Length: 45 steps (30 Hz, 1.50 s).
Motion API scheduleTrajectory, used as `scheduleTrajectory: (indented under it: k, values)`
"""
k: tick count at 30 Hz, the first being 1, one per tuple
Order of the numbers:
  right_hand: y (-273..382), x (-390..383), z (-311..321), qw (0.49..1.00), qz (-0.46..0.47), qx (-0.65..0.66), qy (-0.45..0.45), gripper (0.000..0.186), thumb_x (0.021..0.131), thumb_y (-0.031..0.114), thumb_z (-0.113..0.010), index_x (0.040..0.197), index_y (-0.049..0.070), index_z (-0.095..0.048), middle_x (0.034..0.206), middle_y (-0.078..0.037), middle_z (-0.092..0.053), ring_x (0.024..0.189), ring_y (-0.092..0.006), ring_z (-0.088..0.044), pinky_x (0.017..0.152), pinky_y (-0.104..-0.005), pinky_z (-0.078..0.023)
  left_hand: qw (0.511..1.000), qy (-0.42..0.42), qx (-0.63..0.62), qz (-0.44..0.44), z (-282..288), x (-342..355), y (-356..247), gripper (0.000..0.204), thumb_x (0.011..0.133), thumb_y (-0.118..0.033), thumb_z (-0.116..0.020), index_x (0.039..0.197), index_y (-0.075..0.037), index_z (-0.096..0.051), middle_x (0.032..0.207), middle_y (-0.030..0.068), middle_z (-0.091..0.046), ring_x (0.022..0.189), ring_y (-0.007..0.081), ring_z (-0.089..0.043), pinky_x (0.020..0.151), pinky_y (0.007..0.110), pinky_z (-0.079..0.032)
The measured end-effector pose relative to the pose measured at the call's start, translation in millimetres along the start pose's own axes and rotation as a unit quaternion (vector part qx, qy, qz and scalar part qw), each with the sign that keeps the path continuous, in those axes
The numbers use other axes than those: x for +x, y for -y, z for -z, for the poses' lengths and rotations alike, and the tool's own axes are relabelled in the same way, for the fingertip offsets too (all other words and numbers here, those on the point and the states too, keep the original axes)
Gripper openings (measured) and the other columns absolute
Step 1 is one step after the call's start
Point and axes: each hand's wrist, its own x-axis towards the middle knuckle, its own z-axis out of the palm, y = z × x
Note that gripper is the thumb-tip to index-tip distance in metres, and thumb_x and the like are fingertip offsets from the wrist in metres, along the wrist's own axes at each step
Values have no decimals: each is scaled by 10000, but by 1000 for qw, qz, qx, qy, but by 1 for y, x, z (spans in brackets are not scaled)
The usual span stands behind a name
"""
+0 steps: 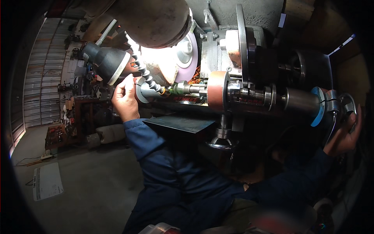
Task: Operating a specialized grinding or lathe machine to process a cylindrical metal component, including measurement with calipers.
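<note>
My left hand [125, 102] has curled fingers at the rim of a grey flanged cylinder [148, 93] on the machine's left end; what they grip is unclear. My right hand [344, 136] grips a chrome handle [334, 117] at the far right, beside a blue-rimmed steel cylinder [302, 100]. Between my hands, a steel shaft [190, 89] runs horizontally through a reddish ring-shaped block [216, 89]. A pinkish grinding wheel [188, 68] stands behind the shaft, with orange sparks [194, 78] beside it. A ribbed coolant hose [144, 70] hangs down toward the shaft's left part.
A black lamp [103, 62] hangs at upper left, below a dark housing [156, 21]. A metal plate [179, 123] juts toward me above a handwheel [222, 143]. Cluttered benches [78, 128] stand to the left, with a white board [46, 181] on the floor.
</note>
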Motion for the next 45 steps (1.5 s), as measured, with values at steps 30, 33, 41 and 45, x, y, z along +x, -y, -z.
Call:
scheduleTrajectory:
  k: [30,33,41,45]
  values:
    - [20,12,6,995,-53,-56,57,334,951,310,-544,1165,71,-638,1102,-94,-662,982,-175,-634,835,-281,-508,1000,4,-13,-6,-3,1,3,150,874,-78,-660,966,41,-663,896,99,-688,794,112,-632,752,242,-510]
    - [1,1,5,995,-70,60,28,356,961,304,-531,1157,23,-630,1131,-124,-640,1044,-198,-601,921,-304,-468,1000,8,-16,-2,-5,0,-2,147,873,-81,-662,957,40,-663,889,104,-690,788,114,-635,749,246,-513]
    - [1,27,16,985,-50,-116,119,362,961,347,-512,1215,108,-608,1142,-94,-645,1049,-196,-610,910,-303,-466,1000,-3,-6,-1,-6,-1,-1,152,874,-89,-662,953,41,-663,886,103,-690,784,113,-635,748,243,-512]
    - [0,46,18,946,-53,-234,218,349,950,385,-508,1181,163,-643,1125,-102,-654,1057,-209,-616,913,-316,-459,1000,-3,-22,-14,0,-2,0,158,873,-87,-663,964,41,-664,894,99,-689,788,109,-631,746,241,-509]
